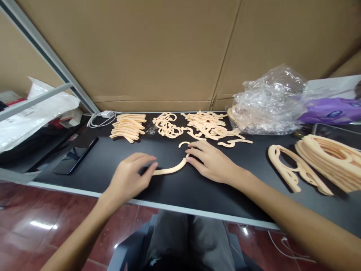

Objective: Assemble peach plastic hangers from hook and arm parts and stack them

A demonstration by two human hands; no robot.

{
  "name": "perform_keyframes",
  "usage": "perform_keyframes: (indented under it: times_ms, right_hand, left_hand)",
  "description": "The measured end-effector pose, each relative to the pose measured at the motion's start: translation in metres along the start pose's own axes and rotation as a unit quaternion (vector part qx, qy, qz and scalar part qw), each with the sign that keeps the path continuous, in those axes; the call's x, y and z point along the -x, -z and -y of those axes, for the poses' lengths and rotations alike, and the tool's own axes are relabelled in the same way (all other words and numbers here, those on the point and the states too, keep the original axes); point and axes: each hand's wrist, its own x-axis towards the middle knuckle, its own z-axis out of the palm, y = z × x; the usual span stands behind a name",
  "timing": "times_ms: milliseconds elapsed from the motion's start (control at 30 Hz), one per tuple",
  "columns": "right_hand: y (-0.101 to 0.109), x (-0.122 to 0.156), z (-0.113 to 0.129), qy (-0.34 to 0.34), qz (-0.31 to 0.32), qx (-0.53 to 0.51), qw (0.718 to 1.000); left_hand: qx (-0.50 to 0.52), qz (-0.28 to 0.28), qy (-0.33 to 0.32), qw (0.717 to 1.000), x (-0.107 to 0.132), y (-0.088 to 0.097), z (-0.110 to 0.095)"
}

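A long curved peach-coloured strip (170,170) lies on the black table (113,158) between my hands. My left hand (130,177) pinches its left end with curled fingers. My right hand (210,160) presses fingertips on its right end, near a small curved offcut (184,143). Both hands rest on the tabletop close to the front edge.
Behind lie a stack of curved strips (128,127), a pile of rings (167,126) and a heap of mixed offcuts (210,126). A clear plastic bag (267,103), stacked cut-out frames (329,158), a single frame (290,169), a phone (75,155) and a white charger (105,114) surround them.
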Motion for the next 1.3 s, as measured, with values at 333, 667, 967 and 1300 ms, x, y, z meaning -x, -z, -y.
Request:
perform_keyframes:
  times_ms: [333, 667, 967, 1300]
  right_hand:
    - [-0.003, 0.001, 0.0, -0.021, -0.023, -0.021, 0.999]
    - [-0.003, 0.0, -0.002, -0.018, -0.017, -0.016, 1.0]
    - [-0.003, -0.001, -0.001, -0.014, -0.064, -0.031, 0.997]
    - [0.007, -0.004, -0.001, 0.05, -0.143, -0.02, 0.988]
  left_hand:
    - [-0.152, 0.009, 0.007, 0.988, -0.039, 0.018, 0.119]
    - [-0.166, 0.022, -0.03, 0.985, -0.038, 0.013, 0.124]
    - [-0.199, -0.051, -0.103, 0.973, -0.035, 0.014, 0.084]
    - [-0.066, 0.008, -0.311, 0.948, -0.071, -0.027, -0.031]
